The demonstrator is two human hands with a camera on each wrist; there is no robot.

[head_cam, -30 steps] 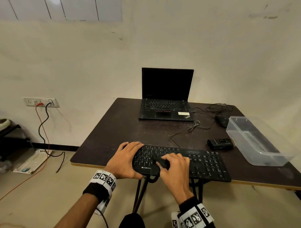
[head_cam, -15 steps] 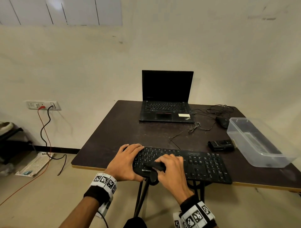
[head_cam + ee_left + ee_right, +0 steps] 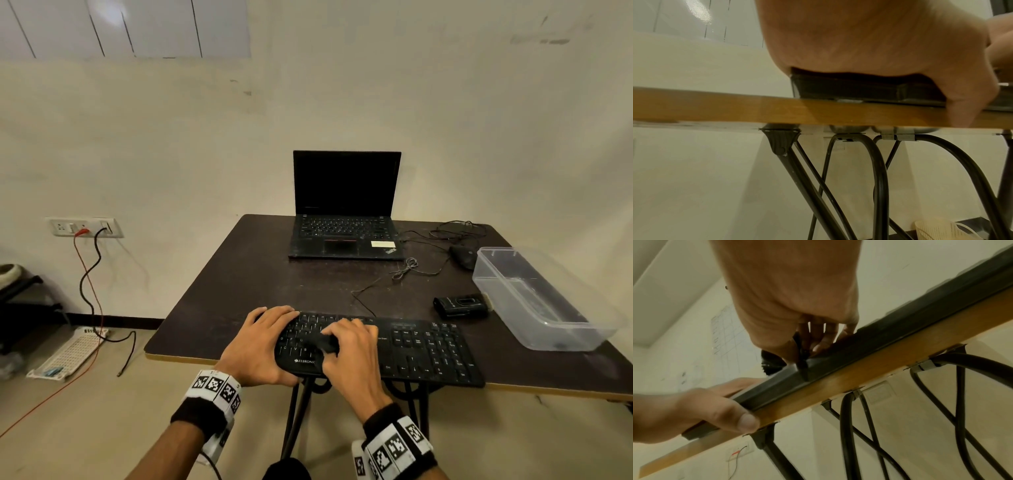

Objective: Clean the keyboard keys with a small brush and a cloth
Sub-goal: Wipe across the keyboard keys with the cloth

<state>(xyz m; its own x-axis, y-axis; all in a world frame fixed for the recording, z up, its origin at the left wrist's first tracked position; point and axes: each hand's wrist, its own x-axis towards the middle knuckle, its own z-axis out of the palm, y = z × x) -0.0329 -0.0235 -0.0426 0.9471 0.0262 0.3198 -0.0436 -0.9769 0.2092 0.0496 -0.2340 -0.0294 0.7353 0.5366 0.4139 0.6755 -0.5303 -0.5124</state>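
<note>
A black keyboard (image 3: 421, 346) lies along the front edge of the dark table (image 3: 239, 291). My left hand (image 3: 260, 342) grips its left end, fingers over the top and thumb curled at the front edge (image 3: 744, 418). My right hand (image 3: 352, 349) holds a small black brush (image 3: 323, 342) down on the keys of the left half. In the right wrist view the brush's bristles (image 3: 772, 363) stick out past the thumb, above the keyboard's front side (image 3: 879, 344). The left wrist view shows my left hand's palm (image 3: 869, 40) over the keyboard's end (image 3: 849, 89). No cloth is in view.
An open laptop (image 3: 346, 205) stands at the back of the table, with a mouse (image 3: 462, 257) and loose cables (image 3: 407, 267) to its right. A small black device (image 3: 460, 305) and a clear plastic tub (image 3: 534, 298) sit right of the keyboard. Black table legs (image 3: 879, 178) run below.
My right hand has drawn the brush a little to the left over the keys. My left hand stays on the keyboard's left end. The head view has shifted slightly.
</note>
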